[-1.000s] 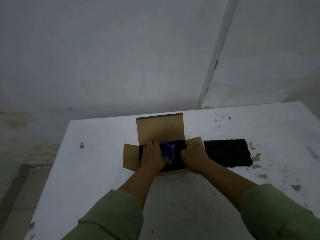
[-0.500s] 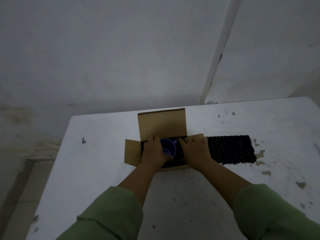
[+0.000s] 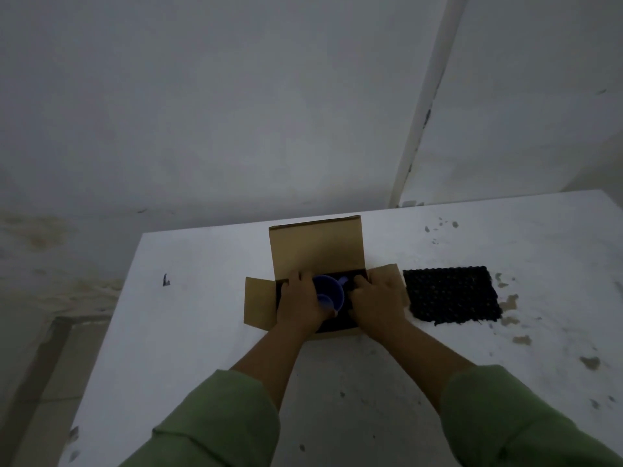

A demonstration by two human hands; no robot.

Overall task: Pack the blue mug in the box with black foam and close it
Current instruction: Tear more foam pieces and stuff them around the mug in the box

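An open cardboard box (image 3: pixel 315 247) stands in the middle of the white table (image 3: pixel 202 315), its lid flap upright at the back and side flaps folded out. Black foam (image 3: pixel 340 324) lines its inside. The blue mug (image 3: pixel 332 291) sits in the foam, its mouth facing me and its handle pointing to the back right. My left hand (image 3: pixel 300 305) wraps round the mug's left side. My right hand (image 3: pixel 377 301) lies over the box's right part, fingers bent down into the box beside the mug. Their tips are hidden.
A loose sheet of black foam (image 3: pixel 450 294) lies flat on the table just right of the box. The table's left edge drops to the floor. A grey wall stands behind the table's far edge.
My right hand's fingers, which lay flat across the box half a second ago, have bent down into it beside the mug. My left hand stays on the mug.
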